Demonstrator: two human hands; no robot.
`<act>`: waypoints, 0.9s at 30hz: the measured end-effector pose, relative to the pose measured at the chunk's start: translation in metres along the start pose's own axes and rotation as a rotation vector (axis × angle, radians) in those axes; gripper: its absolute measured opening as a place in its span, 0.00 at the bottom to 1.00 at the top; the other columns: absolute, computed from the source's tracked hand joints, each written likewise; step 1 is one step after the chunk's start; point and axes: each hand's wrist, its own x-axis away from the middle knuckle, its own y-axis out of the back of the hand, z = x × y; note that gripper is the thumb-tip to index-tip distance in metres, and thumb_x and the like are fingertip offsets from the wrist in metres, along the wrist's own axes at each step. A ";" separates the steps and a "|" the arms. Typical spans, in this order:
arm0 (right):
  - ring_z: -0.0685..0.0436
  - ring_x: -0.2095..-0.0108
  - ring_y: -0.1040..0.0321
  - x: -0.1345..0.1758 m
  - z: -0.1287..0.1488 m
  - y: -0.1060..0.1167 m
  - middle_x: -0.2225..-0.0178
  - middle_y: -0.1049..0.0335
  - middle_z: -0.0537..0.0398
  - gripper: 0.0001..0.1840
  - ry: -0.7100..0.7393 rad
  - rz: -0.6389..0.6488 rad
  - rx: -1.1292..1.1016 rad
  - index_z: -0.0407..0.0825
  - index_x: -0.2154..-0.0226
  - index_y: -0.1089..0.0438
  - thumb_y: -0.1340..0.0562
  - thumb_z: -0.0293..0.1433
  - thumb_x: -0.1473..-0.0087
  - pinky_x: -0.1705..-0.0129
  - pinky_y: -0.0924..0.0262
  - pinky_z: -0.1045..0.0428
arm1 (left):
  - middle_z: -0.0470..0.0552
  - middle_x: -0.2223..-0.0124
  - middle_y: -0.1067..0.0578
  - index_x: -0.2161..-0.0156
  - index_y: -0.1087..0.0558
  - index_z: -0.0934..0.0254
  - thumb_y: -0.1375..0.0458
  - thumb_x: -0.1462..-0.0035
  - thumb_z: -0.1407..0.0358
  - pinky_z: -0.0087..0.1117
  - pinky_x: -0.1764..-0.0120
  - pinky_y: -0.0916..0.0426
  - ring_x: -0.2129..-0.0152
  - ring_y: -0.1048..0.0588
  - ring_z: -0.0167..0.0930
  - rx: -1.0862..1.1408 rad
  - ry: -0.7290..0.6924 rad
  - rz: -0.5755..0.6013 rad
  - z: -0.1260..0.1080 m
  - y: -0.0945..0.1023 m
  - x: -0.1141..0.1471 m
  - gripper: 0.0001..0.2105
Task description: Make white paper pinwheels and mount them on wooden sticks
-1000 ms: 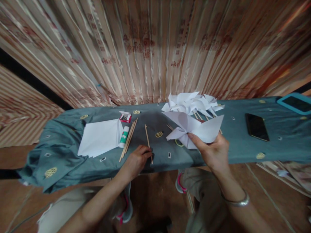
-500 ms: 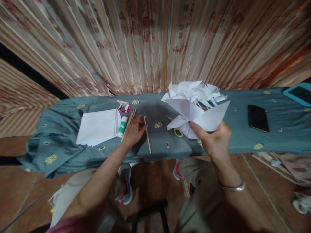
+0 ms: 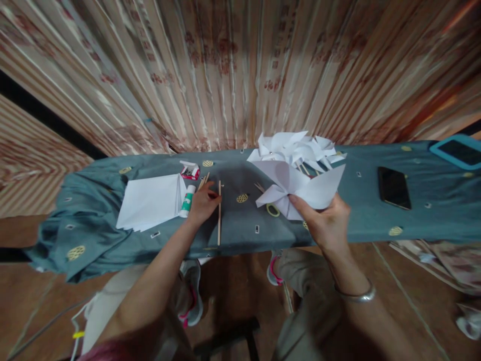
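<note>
My right hand (image 3: 330, 215) pinches a white paper pinwheel (image 3: 289, 190), thumb at its folded centre and the other fingers behind the paper. On the left, my left hand (image 3: 204, 203) has its fingers closed at a thin wooden stick (image 3: 219, 220), which stands out toward the front edge. Other wooden sticks (image 3: 205, 179) lie partly hidden behind that hand. Just left of it is a green and white glue stick (image 3: 187, 201). Scissors (image 3: 273, 209) with yellow-green handles lie partly under the held pinwheel.
Several finished pinwheels (image 3: 285, 145) are heaped at the back. A stack of white paper sheets (image 3: 148, 200) and a small open red box (image 3: 190, 171) sit on the left. To the right lie a black phone (image 3: 394, 187) and a blue-framed device (image 3: 460, 150) on the cloth-covered table (image 3: 361, 210).
The thin wooden stick has shifted left and turned straighter, with my left hand's fingers closing on it. My right hand still holds the pinwheel in much the same place.
</note>
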 end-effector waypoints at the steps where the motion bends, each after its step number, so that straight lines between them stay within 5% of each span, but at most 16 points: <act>1: 0.38 0.63 0.24 0.001 0.001 -0.001 0.62 0.21 0.46 0.27 0.008 0.002 -0.005 0.44 0.57 0.26 0.29 0.43 0.58 0.61 0.30 0.46 | 0.45 0.76 0.24 0.65 0.23 0.63 0.35 0.63 0.72 0.33 0.62 0.32 0.73 0.25 0.32 0.087 0.042 0.001 -0.005 0.001 0.003 0.15; 7: 0.43 0.72 0.25 0.022 0.022 -0.006 0.65 0.20 0.49 0.23 0.155 0.098 0.022 0.46 0.55 0.26 0.31 0.40 0.52 0.72 0.30 0.52 | 0.49 0.69 0.20 0.67 0.20 0.64 0.30 0.64 0.65 0.31 0.66 0.29 0.75 0.24 0.29 0.604 0.167 0.158 -0.045 0.006 0.030 0.13; 10: 0.43 0.64 0.23 0.038 0.039 -0.009 0.60 0.21 0.50 0.19 0.410 0.249 0.041 0.49 0.50 0.30 0.36 0.32 0.45 0.63 0.27 0.50 | 0.49 0.71 0.21 0.70 0.19 0.65 0.28 0.67 0.64 0.26 0.70 0.32 0.77 0.28 0.25 0.684 0.218 0.188 -0.057 0.014 0.042 0.14; 15: 0.43 0.58 0.28 0.052 0.049 -0.015 0.61 0.23 0.51 0.26 0.740 0.389 -0.020 0.47 0.43 0.39 0.40 0.22 0.44 0.53 0.29 0.47 | 0.47 0.76 0.26 0.70 0.18 0.66 0.28 0.64 0.62 0.24 0.74 0.39 0.78 0.31 0.24 0.575 0.161 0.313 -0.066 0.031 0.061 0.13; 27: 0.43 0.59 0.28 0.048 0.052 -0.024 0.62 0.23 0.49 0.31 0.846 0.234 -0.026 0.45 0.39 0.42 0.40 0.19 0.45 0.54 0.29 0.45 | 0.52 0.71 0.25 0.72 0.18 0.66 0.36 0.53 0.66 0.26 0.69 0.36 0.72 0.29 0.30 0.281 -0.028 0.479 -0.083 0.043 0.079 0.05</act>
